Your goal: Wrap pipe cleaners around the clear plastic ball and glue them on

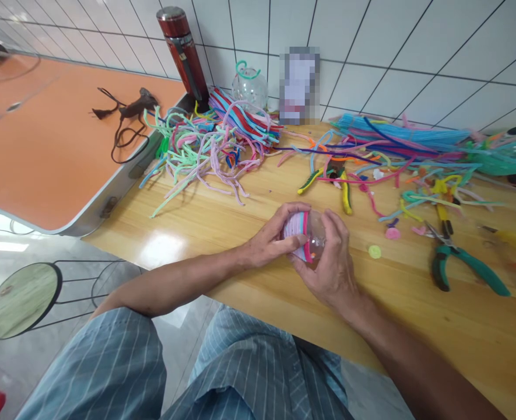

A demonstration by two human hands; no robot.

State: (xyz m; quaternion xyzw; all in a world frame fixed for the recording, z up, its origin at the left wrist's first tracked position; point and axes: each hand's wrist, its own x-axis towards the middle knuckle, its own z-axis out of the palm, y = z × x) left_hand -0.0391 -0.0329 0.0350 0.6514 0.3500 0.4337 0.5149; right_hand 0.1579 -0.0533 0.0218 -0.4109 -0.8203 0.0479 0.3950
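Between both hands, just above the table's near edge, is a small clear plastic jar (317, 228). Bands of lilac, light blue and hot pink pipe cleaner (296, 223) wrap its left part, while the right part is bare and see-through. My left hand (279, 236) grips the wrapped side, its thumb lying across the bands. My right hand (334, 265) curls round the bare end, fingers over the top and thumb underneath. Part of the jar is hidden by the fingers. Nearest on the table are yellow-and-black pliers (346, 195) and a light green disc (374, 252).
Tangled pipe cleaners (214, 149) lie at the back left, with a blue bundle (407, 131) at the back right. Green-handled pliers (463, 259) rest at right. A red thermos (183, 55), a clear round jar (250, 87) and a blurred-out phone-like slab (299, 84) stand by the tiled wall.
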